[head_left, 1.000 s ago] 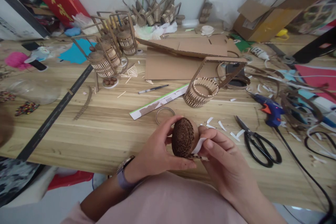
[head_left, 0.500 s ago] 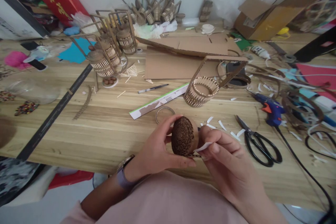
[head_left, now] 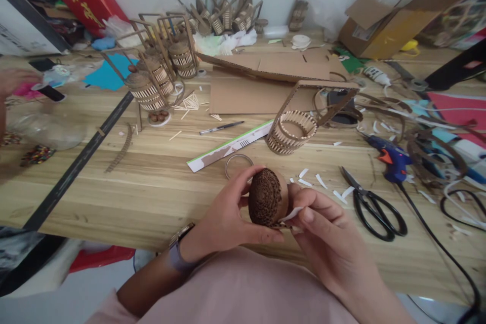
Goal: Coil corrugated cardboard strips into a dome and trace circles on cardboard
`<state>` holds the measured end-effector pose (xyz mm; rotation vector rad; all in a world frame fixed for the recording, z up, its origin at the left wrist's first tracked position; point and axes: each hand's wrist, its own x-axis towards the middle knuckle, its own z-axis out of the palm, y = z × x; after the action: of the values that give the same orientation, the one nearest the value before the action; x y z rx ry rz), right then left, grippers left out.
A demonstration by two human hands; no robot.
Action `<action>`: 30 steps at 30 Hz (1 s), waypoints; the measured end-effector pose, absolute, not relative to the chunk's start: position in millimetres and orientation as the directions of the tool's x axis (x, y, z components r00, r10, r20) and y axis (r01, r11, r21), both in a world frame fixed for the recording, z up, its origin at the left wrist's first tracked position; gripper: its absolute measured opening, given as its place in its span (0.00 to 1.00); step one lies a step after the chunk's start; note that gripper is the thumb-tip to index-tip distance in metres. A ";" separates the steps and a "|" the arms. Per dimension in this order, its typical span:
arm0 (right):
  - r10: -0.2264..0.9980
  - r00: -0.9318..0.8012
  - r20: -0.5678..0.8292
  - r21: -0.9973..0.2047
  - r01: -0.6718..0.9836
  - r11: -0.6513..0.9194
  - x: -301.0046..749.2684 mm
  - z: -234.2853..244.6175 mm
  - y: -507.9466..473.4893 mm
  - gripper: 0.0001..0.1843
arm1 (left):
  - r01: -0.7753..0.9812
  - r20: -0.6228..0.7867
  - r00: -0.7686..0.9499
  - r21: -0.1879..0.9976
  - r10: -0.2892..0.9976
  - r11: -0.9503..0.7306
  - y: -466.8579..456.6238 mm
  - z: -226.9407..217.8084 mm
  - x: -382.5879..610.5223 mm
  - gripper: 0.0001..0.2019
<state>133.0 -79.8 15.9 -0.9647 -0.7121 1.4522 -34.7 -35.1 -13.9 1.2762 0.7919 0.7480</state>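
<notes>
My left hand (head_left: 224, 215) is wrapped round a small roll of coiled corrugated cardboard (head_left: 265, 197), its brown ridged face turned toward me and its smooth side to the right. Between the thumb and fingers of my right hand (head_left: 326, 228) is a narrow white paper strip (head_left: 291, 214), its tip at the roll's lower right edge. Whether the strip is stuck to the roll I cannot tell. A metal ring (head_left: 227, 167) lies just beyond my left hand. Behind the roll stands a small handled basket (head_left: 287, 136) of pale sticks and cardboard.
Black-handled scissors (head_left: 374, 207) and a blue glue gun (head_left: 396, 164) with a trailing cord lie at right, near scattered paper strips (head_left: 321, 180). A ruler-like strip (head_left: 231, 148), a pen (head_left: 221, 128) and cardboard sheets (head_left: 243, 96) lie ahead. Another person's hand (head_left: 15, 82) is at far left.
The white strip's tip has shifted slightly along the roll's lower edge with my right hand. Another person's hand has come in at the far left, over the pink bundle.
</notes>
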 end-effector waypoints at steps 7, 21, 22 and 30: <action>0.982 0.026 -0.188 -0.850 -0.504 -0.150 131.2 14.8 -79.7 0.10 | -0.059 -0.090 0.552 0.987 0.829 0.146 -35.3 -13.1 -33.4 0.47; 0.985 0.110 -0.129 -0.905 -0.420 -0.072 131.8 8.9 -76.8 0.11 | -0.052 -0.092 0.554 0.988 0.827 0.145 -36.9 -11.6 -34.0 0.48; 0.986 0.120 -0.117 -0.910 -0.410 -0.058 131.9 7.9 -76.6 0.10 | -0.053 -0.097 0.554 0.987 0.827 0.151 -36.7 -11.3 -33.9 0.48; 0.992 0.121 -0.043 -0.935 -0.354 0.002 134.4 1.2 -77.4 0.06 | -0.040 -0.111 0.547 0.986 0.830 0.159 -35.8 -12.0 -33.9 0.47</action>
<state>134.4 -77.4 1.2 -1.0122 -0.8415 1.2812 -33.9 -35.8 -12.0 1.2659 0.7879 0.7237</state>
